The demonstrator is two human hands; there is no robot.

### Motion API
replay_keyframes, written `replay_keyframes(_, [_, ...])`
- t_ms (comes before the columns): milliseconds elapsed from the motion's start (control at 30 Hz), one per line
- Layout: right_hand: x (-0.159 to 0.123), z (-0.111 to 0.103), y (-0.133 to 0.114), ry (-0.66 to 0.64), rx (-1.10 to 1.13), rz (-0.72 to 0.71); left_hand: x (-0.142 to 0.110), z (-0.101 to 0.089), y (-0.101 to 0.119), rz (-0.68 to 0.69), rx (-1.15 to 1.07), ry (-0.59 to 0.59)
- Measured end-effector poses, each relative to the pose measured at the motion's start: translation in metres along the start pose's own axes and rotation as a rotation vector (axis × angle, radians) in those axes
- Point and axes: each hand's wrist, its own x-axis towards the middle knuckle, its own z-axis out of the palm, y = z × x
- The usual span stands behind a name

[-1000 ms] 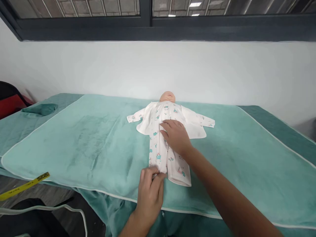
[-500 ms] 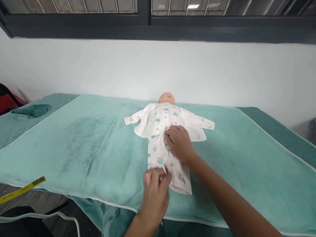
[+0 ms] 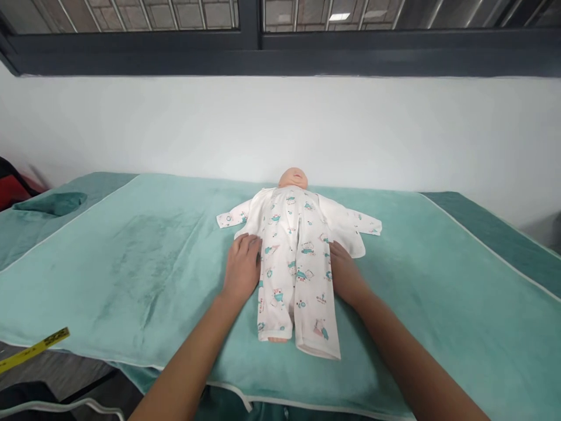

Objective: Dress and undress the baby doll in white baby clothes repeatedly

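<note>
A baby doll (image 3: pixel 293 177) lies on its back, head toward the wall, in a white printed baby romper (image 3: pixel 309 257). A white long-sleeved baby top (image 3: pixel 342 225) spreads out at both sides. My left hand (image 3: pixel 242 268) is closed at the romper's left side, fingers curled at its edge. At the opposite side, my right hand (image 3: pixel 346 273) grips the edge, fingertips hidden behind the cloth. The romper's legs lie straight toward me; a bit of skin-coloured doll shows at the left leg opening.
A light green blanket (image 3: pixel 153 257) with white piping covers the table. Behind it are a white wall (image 3: pixel 280 128) and a dark window frame (image 3: pixel 263 55). A yellow strip (image 3: pixel 35 349) and a pale cord (image 3: pixel 65 405) are at lower left; a red and black item (image 3: pixel 13 187) is at far left.
Both hands have left the romper's middle and leg opening and moved out to its two sides. The romper's front and legs now lie flatter and straighter.
</note>
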Motion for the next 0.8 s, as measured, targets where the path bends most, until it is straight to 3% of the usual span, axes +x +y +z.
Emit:
replay_keyframes(133, [0.01,0.001,0.002,-0.02,0.062,-0.101,0.025,0.014,-0.004,0.135,0.017,-0.082])
replay_keyframes(367, [0.023,-0.006,-0.011,0.021,0.174,-0.168,0.024,0.006,0.001,0.226,-0.081,-0.162])
replay_keyframes(600, [0.017,-0.005,-0.02,0.044,0.238,0.022,0.026,0.006,0.007,0.237,-0.151,-0.194])
replay_keyframes(800, [0.01,-0.005,-0.025,0.071,0.624,0.145,0.027,0.004,0.011,0.177,-0.149,-0.195])
